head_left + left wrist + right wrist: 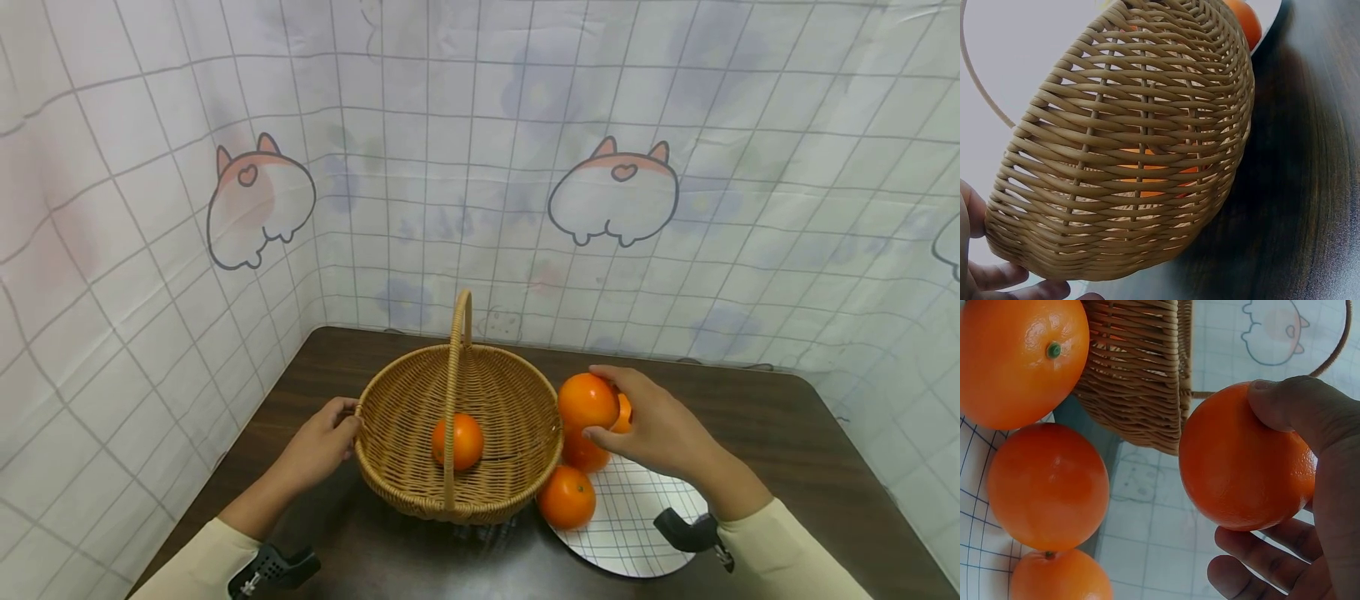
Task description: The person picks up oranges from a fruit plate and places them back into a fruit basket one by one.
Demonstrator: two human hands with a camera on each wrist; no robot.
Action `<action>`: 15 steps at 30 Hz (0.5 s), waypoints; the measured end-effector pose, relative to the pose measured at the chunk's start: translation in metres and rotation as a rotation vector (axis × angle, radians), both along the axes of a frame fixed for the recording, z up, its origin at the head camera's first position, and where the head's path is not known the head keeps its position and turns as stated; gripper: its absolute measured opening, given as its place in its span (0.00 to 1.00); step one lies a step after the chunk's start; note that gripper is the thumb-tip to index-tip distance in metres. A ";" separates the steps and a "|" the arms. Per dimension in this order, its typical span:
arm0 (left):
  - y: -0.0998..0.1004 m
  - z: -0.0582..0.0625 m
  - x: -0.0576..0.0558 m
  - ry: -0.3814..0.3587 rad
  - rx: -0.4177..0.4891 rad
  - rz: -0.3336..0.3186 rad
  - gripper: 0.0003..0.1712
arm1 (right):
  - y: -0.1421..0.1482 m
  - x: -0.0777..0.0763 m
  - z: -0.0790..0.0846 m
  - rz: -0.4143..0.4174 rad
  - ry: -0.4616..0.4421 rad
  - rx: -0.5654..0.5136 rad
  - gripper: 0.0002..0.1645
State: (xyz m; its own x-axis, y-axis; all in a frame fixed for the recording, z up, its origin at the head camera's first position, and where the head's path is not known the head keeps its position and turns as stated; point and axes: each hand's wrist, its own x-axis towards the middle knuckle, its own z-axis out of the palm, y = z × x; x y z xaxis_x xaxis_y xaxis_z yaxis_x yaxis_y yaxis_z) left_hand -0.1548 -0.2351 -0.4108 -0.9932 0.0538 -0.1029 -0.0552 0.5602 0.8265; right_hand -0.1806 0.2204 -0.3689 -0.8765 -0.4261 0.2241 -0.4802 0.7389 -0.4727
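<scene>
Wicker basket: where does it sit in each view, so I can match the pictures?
Head: the wicker basket is at the centre, lower half.
Left wrist: large, from the middle to the left.
Right wrist: top, around the centre.
Shared landmark: the white plate, lower right; top right; left edge, respectively.

Soft light, faint glare on tabletop (450,562)

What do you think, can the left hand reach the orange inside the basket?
Probably yes: the left hand holds the basket, whose open top leaves the orange uncovered; only the handle arches over.
</scene>
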 end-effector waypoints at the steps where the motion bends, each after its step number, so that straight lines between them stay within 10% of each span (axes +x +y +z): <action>1: 0.000 0.000 0.000 0.000 -0.002 0.001 0.25 | -0.001 0.000 0.000 0.002 0.000 0.000 0.48; 15: 0.000 -0.001 -0.001 0.005 0.007 -0.014 0.26 | -0.009 -0.003 0.003 0.014 0.002 0.000 0.50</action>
